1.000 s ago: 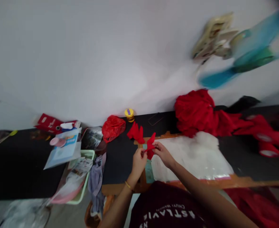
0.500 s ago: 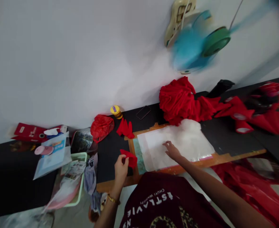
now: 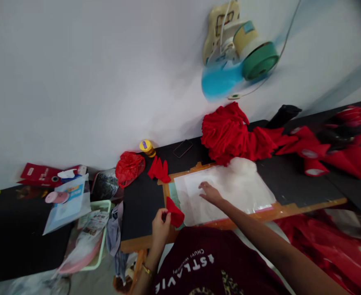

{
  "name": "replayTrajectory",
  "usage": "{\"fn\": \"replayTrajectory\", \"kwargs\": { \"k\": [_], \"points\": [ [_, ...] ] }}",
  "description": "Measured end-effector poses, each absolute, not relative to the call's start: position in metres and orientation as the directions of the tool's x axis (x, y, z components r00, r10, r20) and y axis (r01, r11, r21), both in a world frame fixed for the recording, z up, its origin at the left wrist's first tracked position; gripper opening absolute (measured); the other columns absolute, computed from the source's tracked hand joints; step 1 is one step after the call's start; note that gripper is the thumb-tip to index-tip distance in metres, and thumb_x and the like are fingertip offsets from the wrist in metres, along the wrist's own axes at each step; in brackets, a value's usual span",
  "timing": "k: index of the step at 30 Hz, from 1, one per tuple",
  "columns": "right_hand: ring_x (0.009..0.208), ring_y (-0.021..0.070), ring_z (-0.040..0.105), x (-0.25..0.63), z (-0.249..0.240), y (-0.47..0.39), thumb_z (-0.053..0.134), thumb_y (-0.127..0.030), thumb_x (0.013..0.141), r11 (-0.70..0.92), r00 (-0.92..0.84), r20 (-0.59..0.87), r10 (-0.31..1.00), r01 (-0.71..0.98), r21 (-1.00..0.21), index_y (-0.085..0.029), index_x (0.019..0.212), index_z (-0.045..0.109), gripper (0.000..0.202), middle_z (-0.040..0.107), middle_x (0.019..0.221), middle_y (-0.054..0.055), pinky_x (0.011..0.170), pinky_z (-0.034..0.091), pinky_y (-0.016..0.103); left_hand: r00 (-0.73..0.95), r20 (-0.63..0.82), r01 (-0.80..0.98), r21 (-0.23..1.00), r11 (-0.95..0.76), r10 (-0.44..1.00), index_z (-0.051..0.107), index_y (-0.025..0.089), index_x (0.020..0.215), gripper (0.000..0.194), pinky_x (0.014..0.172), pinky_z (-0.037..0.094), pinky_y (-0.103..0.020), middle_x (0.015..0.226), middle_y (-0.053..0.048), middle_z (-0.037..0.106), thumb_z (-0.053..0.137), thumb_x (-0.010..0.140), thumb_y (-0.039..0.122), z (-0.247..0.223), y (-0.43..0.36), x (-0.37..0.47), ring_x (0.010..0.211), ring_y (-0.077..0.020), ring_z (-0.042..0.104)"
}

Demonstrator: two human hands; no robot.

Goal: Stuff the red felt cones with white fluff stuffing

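Pinched between the thumb and fingers of my left hand (image 3: 161, 225) is a small red fabric piece (image 3: 174, 213), by the near left corner of a white sheet (image 3: 186, 192). My right hand (image 3: 210, 192) is over that sheet, its thumb and fingers apart and nothing visible in them. White fluffy stuffing (image 3: 243, 170) lies on the right part of the sheet. Another red fabric piece (image 3: 159, 169), with several points, rests beyond my left hand. A large heap of red fabric pieces (image 3: 223, 131) stands behind the stuffing.
A red plastic bag (image 3: 129, 169), a yellow-lidded jar (image 3: 147, 147) and a phone (image 3: 183, 148) sit along the wall. A fan (image 3: 242, 57) hangs above. To the left is a pale green basket (image 3: 102, 248); a black cylindrical object (image 3: 283, 116) and more red pieces (image 3: 311, 151) are at right.
My left hand has moved slightly right with the red fabric piece, which has turned. My right hand has shifted left over the white sheet. The camera view has shifted a little.
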State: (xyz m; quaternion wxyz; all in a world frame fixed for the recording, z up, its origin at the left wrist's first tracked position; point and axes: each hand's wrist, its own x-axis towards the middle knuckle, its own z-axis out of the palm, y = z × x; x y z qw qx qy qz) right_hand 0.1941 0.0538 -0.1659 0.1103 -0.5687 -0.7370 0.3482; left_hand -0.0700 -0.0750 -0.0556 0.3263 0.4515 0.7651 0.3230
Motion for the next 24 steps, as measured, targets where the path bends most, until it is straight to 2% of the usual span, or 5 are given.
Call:
{"fn": "replayTrajectory", "kwargs": {
  "k": [4, 8, 11, 18, 24],
  "points": [
    [0.119, 0.0289, 0.056, 0.23, -0.155, 0.105, 0.057, -0.009, 0.081, -0.038, -0.118, -0.191, 0.974, 0.752, -0.659, -0.016, 0.115, 0.063, 0.035, 0.047, 0.141, 0.018, 0.097, 0.048, 0.042, -0.352, -0.212, 0.433, 0.827, 0.359, 0.912, 0.061, 0.02, 0.081, 0.02, 0.068, 0.049, -0.03, 0.074, -0.003, 0.067, 0.055, 0.078, 0.039, -0.055, -0.067, -0.057, 0.069, -0.0194, 0.063],
    [0.085, 0.0234, 0.065, 0.242, -0.146, 0.129, 0.061, -0.017, 0.079, -0.129, -0.104, -0.252, 0.962, 0.642, -0.756, -0.016, 0.076, 0.064, 0.004, 0.067, 0.089, 0.011, 0.081, 0.053, 0.039, -0.337, -0.204, 0.42, 0.841, 0.34, 0.919, 0.06, 0.019, 0.081, 0.017, 0.065, 0.047, -0.028, 0.073, -0.002, 0.066, 0.055, 0.08, 0.035, -0.057, -0.058, -0.046, 0.067, -0.0178, 0.061],
    [0.064, 0.0182, 0.063, 0.224, -0.134, 0.106, 0.058, -0.031, 0.084, -0.163, -0.203, -0.293, 0.935, 0.487, -0.858, -0.019, 0.072, 0.061, 0.018, 0.061, 0.064, 0.002, 0.065, 0.055, 0.033, -0.366, -0.19, 0.441, 0.827, 0.35, 0.911, 0.06, 0.02, 0.08, 0.014, 0.066, 0.046, -0.028, 0.074, -0.003, 0.066, 0.055, 0.081, 0.032, -0.057, -0.048, -0.043, 0.068, -0.0176, 0.061],
    [0.07, 0.0185, 0.068, 0.163, -0.066, 0.011, 0.058, -0.046, 0.086, -0.358, -0.373, -0.293, 0.88, -0.116, -0.927, -0.023, 0.091, 0.058, 0.023, 0.063, 0.083, 0.001, 0.07, 0.058, 0.036, -0.367, -0.198, 0.365, 0.868, 0.337, 0.909, 0.062, 0.017, 0.085, 0.008, 0.072, 0.046, -0.029, 0.08, -0.005, 0.068, 0.057, 0.081, 0.022, -0.046, -0.025, -0.024, 0.072, -0.0172, 0.062],
    [0.077, 0.0211, 0.062, 0.146, -0.055, 0.003, 0.054, -0.026, 0.084, 0.13, -0.323, 0.018, 0.946, 0.328, -0.936, -0.024, 0.086, 0.068, 0.015, 0.062, 0.085, 0.005, 0.077, 0.053, 0.036, -0.268, -0.231, 0.276, 0.912, 0.304, 0.935, 0.064, 0.016, 0.084, 0.008, 0.069, 0.047, -0.027, 0.076, -0.004, 0.066, 0.058, 0.08, 0.02, -0.025, -0.015, -0.003, 0.071, -0.016, 0.061]
  ]
}}
